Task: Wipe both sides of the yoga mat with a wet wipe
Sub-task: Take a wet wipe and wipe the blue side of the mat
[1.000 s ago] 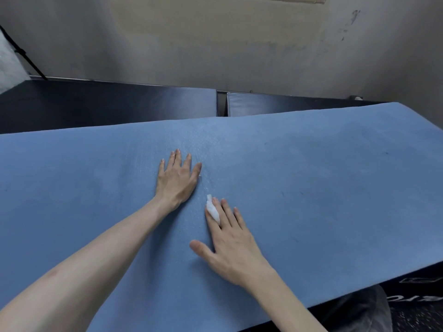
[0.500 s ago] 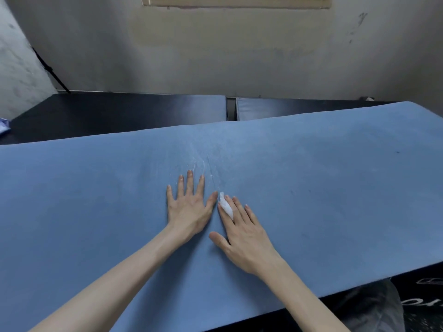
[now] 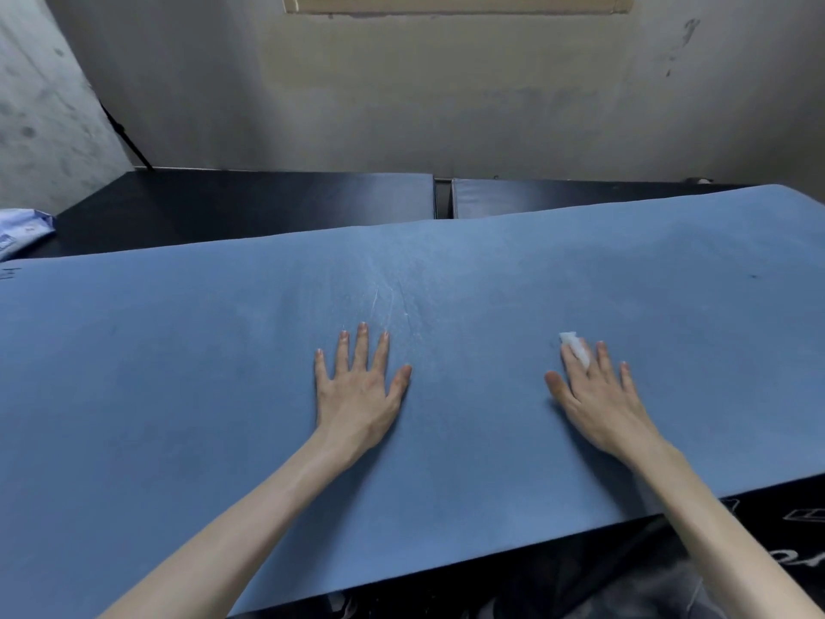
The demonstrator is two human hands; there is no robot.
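A blue yoga mat [image 3: 178, 373] of matte, finely grained foam is spread flat across a black table [image 3: 250, 203], covering most of it; a smooth, glossy strip of the table is left bare along the far edge, split by a narrow seam near the middle. The mat's near edge overhangs the near edge of the table. Faint pale, streaky scuffs are seen on the mat near its far edge, just beyond the left hand [image 3: 357, 395].

The left hand is pressed palm-down on the mat at mid-width, its fingers straight and spread wide, with nothing held. The right hand [image 3: 598, 399] is laid flat on the mat well apart from it, toward the right end; a small, crumpled white wet wipe [image 3: 576, 348] is pinned under its extended fingers, a wad of it showing between the first two.

A soft, pale blue plastic packet [image 3: 22, 232] is partly seen at the table's far left corner.
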